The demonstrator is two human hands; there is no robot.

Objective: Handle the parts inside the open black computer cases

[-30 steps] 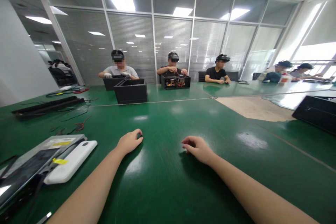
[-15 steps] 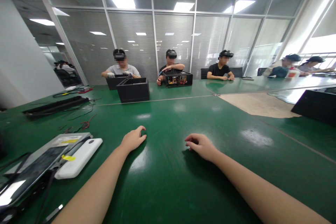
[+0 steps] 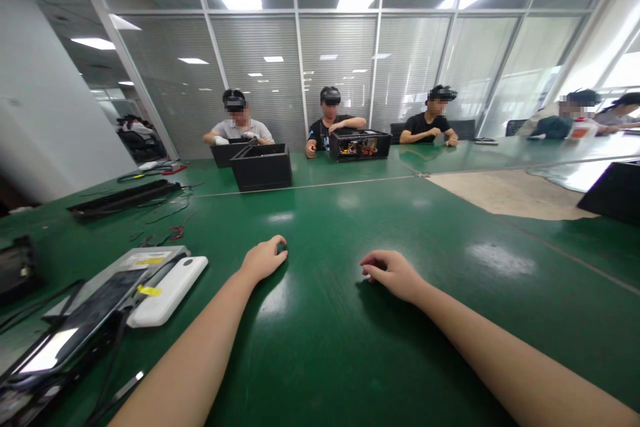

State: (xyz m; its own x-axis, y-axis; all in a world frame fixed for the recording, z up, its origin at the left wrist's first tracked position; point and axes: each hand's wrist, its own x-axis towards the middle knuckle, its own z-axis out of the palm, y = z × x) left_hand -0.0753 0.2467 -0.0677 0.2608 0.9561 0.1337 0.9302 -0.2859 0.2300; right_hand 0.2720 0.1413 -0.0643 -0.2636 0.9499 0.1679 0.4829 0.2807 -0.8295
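Note:
My left hand (image 3: 264, 259) rests on the green tabletop (image 3: 320, 340), its fingers loosely curved and apart, with nothing in it. Across from it, my right hand (image 3: 393, 273) lies on its side on the same surface, thumb and fingers parted around an empty gap. Left of my left forearm lies a white power bank (image 3: 169, 292) with a yellow tag. Beside that, a dark-screened phone (image 3: 95, 313) lies against a flat silver metal drive (image 3: 150, 257), with black cables running over them.
Two black computer cases, one an open box (image 3: 263, 170) and one with coloured wires (image 3: 361, 145), stand near people seated opposite. A long black bar (image 3: 125, 200) and loose wires lie at left. Brown paper (image 3: 505, 192) and another black case (image 3: 613, 192) are at right.
The view has swung slightly left, so things appear further right. My hands keep about the same pose on the table. The black-shirted person at the right has raised a hand.

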